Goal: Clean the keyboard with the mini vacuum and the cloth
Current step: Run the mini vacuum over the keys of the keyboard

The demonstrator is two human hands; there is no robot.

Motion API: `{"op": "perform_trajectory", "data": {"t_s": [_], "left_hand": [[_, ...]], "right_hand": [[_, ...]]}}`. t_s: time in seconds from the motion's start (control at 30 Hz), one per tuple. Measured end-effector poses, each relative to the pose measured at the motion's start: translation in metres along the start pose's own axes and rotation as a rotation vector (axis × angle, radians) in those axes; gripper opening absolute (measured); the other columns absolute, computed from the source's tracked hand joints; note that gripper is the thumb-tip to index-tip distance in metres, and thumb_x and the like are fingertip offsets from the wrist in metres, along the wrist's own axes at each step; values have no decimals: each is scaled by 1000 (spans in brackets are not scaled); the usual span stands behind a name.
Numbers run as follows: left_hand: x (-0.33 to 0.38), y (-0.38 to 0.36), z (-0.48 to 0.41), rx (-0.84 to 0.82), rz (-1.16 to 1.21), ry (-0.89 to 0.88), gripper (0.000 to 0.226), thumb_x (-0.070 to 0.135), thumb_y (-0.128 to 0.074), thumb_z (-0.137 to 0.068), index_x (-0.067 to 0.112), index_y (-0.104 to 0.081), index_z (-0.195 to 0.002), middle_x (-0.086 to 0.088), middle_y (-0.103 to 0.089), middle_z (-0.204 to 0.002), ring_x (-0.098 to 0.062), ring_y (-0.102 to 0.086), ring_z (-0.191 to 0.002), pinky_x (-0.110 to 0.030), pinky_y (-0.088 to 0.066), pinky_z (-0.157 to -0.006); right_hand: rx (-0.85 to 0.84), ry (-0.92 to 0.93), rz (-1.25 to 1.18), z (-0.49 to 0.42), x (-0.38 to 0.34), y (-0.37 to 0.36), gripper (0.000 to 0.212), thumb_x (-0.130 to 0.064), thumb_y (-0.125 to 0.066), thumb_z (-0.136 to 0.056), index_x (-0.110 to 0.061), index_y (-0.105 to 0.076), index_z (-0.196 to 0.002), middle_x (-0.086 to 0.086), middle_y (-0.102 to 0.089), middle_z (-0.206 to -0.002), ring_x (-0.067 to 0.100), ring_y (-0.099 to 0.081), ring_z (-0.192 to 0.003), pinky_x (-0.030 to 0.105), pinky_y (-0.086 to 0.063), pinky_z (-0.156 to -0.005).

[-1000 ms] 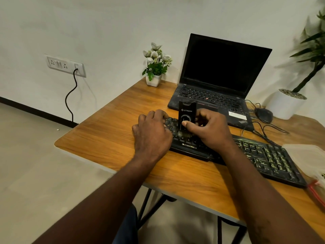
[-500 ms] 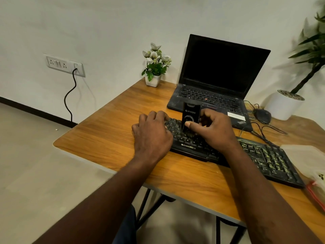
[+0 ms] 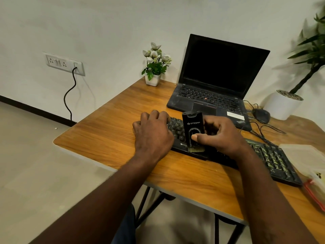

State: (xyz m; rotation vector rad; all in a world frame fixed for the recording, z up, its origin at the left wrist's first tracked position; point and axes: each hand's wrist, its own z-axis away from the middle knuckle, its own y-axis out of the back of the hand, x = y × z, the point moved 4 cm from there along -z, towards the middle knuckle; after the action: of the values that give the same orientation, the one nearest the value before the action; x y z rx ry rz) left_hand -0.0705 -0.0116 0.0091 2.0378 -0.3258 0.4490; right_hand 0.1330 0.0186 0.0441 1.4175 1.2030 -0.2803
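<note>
Standing by the wooden counter (image 3: 109, 138), I see an open black laptop (image 3: 219, 71) at its far side, screen dark. A black keyboard (image 3: 274, 161) lies slantwise on the counter just in front of the laptop, nearer the person. A tall green plant in a white pot (image 3: 281, 106) stands at the far right corner, and a clear plastic box (image 3: 306, 155) sits just beyond the keyboard's right end.

The left hand (image 3: 153, 136) rests palm down over the keyboard's left end. Its fingers are bent down onto the keys and their tips are hidden, so I cannot tell its grip.

The right hand (image 3: 223, 136) has its grip closed round a black mini vacuum (image 3: 193, 127), thumb across the front and fingers behind. The vacuum stands upright, and its pale brush (image 3: 196, 150) touches the keyboard's near edge between the two hands.

A small white flowerpot (image 3: 153, 80) stands left of the laptop. A black mouse (image 3: 261, 115) lies to the laptop's right.
</note>
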Motion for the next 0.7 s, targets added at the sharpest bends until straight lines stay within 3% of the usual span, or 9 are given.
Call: {"op": "perform_trajectory", "data": {"t_s": [0.1, 0.3, 0.47, 0.6, 0.7], "left_hand": [[7, 0, 2, 22, -50, -78, 36, 30, -39, -89, 29, -57, -120, 5, -56, -122, -19, -43, -115, -40, -31, -93], [18, 1, 7, 21, -53, -224, 49, 39, -25, -84, 30, -62, -115, 7, -58, -116, -17, -45, -112, -41, -33, -93], [19, 0, 9, -5, -47, -278, 33, 32, -42, -90, 29, -63, -115, 7, -58, -114, -17, -46, -112, -41, -36, -95], [20, -4, 9, 7, -49, -314, 24, 33, -50, -94, 29, -63, -114, 8, -59, -113, -15, -45, -111, -40, -37, -95], [25, -5, 10, 5, -52, -368, 26, 48, -52, -97, 29, -63, -111, 9, -59, -109, -14, -45, -108, -40, -38, -93]], "right_hand": [[127, -45, -12, 5, 6, 14, 27, -25, -85, -83, -23, -74, -107, 7, -77, -96, 27, -75, -87, 57, -62, -77], [412, -113, 152, 5, 17, 22, 33, -38, -81, -85, -23, -72, -112, -3, -73, -92, 18, -73, -84, 47, -64, -69], [502, -106, 307, 4, 17, 24, 37, -38, -81, -85, -20, -72, -116, -9, -70, -94, 7, -67, -83, 29, -58, -64], [538, -172, 293, 5, 25, 30, 33, -42, -81, -83, -23, -72, -109, -10, -71, -91, 9, -70, -81, 39, -64, -67], [447, -181, 253, 8, 24, 31, 29, -38, -83, -84, -29, -67, -106, -10, -69, -92, 11, -69, -84, 35, -63, -67]]}}
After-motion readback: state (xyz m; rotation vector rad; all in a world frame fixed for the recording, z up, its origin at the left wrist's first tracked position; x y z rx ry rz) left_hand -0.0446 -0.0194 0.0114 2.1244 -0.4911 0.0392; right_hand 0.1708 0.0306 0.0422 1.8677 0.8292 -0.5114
